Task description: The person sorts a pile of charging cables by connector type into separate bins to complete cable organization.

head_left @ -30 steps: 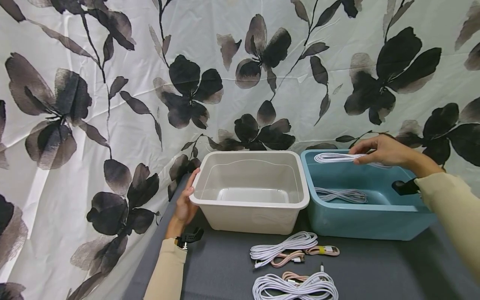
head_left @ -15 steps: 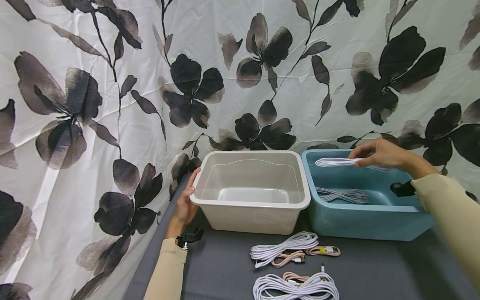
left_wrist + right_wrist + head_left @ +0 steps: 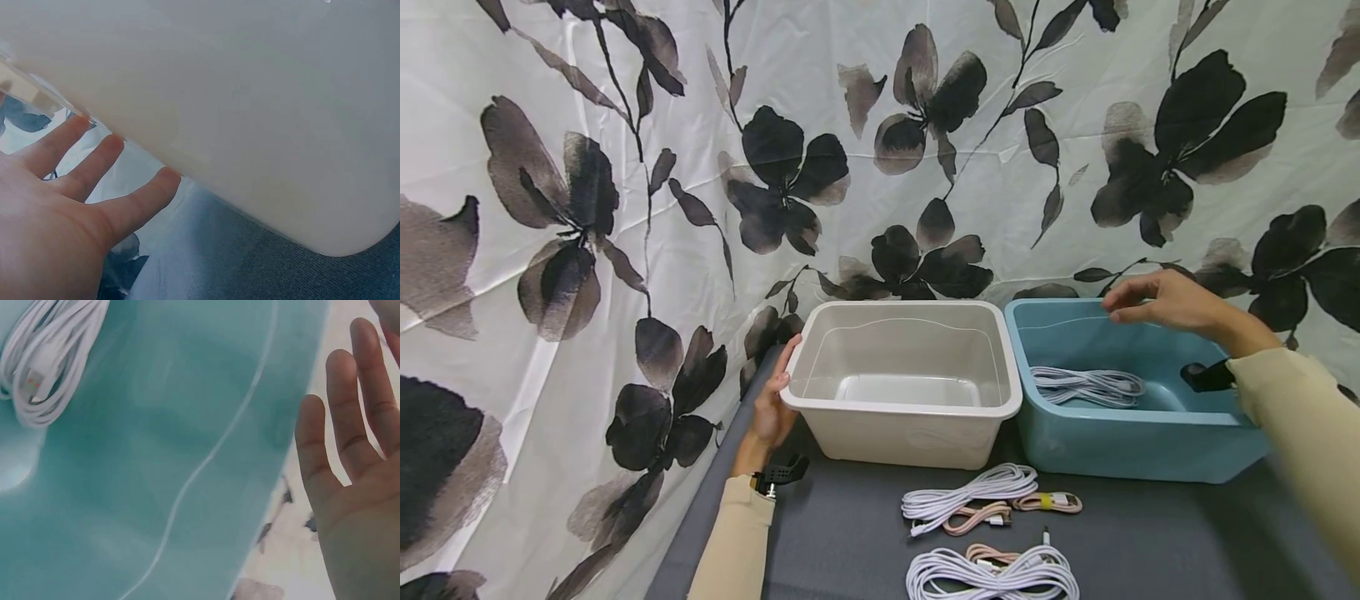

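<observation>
My left hand (image 3: 772, 410) rests against the left side of an off-white plastic bin (image 3: 895, 433). In the left wrist view, its fairly straight fingers (image 3: 147, 203) touch the bin's edge. Over the back rim of a teal bin (image 3: 1142, 450), my right hand (image 3: 1172, 307) hovers with nothing in it. The right wrist view shows its fingers (image 3: 344, 412) extended and apart from the cables. Bundled white charging cables (image 3: 1090, 387) lie on the floor of the teal bin, toward its left end; a USB plug shows among the loops (image 3: 59, 356) in the right wrist view.
On the grey tabletop (image 3: 842, 533) in front lie a white cable bundle (image 3: 973, 493), a pinkish cable with a yellow tie (image 3: 1047, 501), and another white bundle (image 3: 992, 577) over pinkish cable. A floral curtain (image 3: 865, 192) hangs behind both bins.
My right hand has let go of a white cable bundle, which has dropped onto the cable in the teal bin. My left hand stays at the off-white bin.
</observation>
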`<action>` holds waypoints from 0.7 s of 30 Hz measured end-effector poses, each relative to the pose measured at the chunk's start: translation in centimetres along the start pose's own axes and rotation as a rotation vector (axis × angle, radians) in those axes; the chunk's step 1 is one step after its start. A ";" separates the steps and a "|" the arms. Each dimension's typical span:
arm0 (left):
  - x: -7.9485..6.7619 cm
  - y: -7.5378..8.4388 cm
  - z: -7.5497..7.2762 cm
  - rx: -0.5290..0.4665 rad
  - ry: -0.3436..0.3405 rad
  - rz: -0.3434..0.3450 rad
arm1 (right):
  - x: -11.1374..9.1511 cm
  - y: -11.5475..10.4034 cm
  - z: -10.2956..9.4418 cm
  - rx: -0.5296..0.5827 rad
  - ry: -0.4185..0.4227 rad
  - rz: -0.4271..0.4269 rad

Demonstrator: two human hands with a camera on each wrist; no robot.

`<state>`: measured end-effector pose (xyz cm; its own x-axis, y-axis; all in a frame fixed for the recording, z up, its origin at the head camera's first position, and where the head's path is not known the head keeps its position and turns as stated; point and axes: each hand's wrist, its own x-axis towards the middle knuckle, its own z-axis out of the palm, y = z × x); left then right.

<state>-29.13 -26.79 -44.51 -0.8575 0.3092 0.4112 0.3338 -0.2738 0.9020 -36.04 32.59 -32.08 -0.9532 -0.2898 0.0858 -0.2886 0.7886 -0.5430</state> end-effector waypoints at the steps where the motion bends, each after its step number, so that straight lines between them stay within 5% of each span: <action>1: 0.0 0.0 0.0 -0.002 0.001 0.002 | -0.2 -0.2 -0.1 0.005 0.006 -0.002; 21: -0.2 0.3 0.5 -0.006 0.004 -0.005 | -5.2 -7.5 0.2 0.041 0.037 -0.240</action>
<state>-28.62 -26.50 -44.24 -0.8607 0.3069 0.4062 0.3273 -0.2775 0.9033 -28.93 28.04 -28.59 -0.8609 -0.4454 0.2461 -0.5036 0.6767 -0.5371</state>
